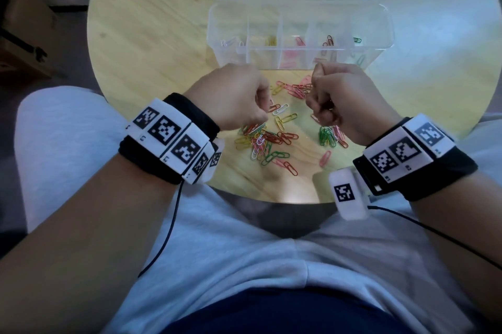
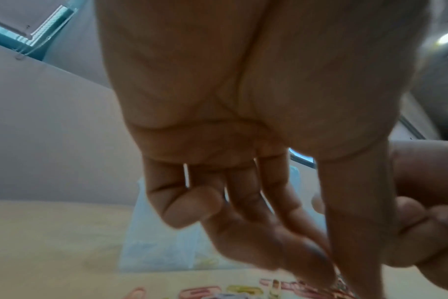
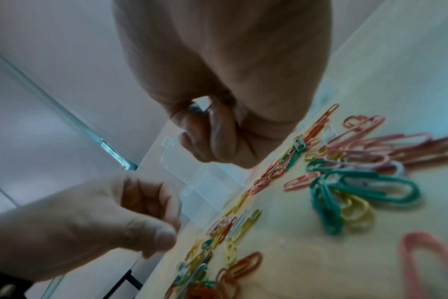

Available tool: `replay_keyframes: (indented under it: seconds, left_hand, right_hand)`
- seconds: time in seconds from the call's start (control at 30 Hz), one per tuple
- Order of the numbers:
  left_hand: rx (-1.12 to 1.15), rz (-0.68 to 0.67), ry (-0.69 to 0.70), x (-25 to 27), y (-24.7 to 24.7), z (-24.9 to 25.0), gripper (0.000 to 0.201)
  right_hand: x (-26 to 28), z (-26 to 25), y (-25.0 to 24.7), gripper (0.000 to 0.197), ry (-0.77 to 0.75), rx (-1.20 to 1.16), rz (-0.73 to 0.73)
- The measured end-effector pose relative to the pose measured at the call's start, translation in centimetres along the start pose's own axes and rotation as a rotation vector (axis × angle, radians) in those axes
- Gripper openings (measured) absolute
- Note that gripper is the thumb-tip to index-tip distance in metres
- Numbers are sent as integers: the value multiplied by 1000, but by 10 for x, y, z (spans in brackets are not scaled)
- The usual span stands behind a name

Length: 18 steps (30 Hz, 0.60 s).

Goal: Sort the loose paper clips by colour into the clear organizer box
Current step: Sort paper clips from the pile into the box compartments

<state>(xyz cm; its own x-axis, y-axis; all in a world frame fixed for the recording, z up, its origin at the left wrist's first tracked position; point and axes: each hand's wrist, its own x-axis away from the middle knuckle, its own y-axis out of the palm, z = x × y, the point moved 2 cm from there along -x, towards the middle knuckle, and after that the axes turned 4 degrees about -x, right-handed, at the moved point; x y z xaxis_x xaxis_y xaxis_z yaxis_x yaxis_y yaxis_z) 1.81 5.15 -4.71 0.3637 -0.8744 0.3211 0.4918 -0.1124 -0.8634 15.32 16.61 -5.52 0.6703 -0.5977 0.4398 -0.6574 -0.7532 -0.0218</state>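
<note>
Clips point(image 1: 271, 138): loose on counter point(image 1: 152, 34), before box point(image 1: 298, 48); light, slippery, tangling; pinch one loop.
Left hand point(image 1: 231, 97): curled, contents unseen.
Right hand point(image 1: 342, 100): clenched, contents unclear.

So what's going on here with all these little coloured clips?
A person is sorting paper clips by colour. Most still lie in a loose pile on the round wooden table, with both hands above them. The left hand has its fingers curled down at the pile; the right hand is closed too, but whether either holds a clip is unclear. The clear organizer box behind stands open, a few clips in its compartments.
</note>
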Motion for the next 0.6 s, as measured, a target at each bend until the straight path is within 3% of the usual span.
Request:
replay_keyframes:
  seconds: [0.1, 0.3, 0.5, 0.6]
  left_hand:
    - [-97, -108, -60, 2, 8, -1, 8]
    - [-151, -133, -108, 0, 11, 0, 5]
    - [-116, -153, -94, -1, 12, 0, 2]
    - [-88, -146, -97, -1, 10, -2, 7]
  right_hand:
    - [-4, -1, 2, 29, -27, 122, -15]
    - [-8, 4, 7, 27, -4, 192, -69]
    - [-11, 5, 9, 9, -145, 678, -22]
    - [-12, 6, 9, 4, -121, 798, -25]
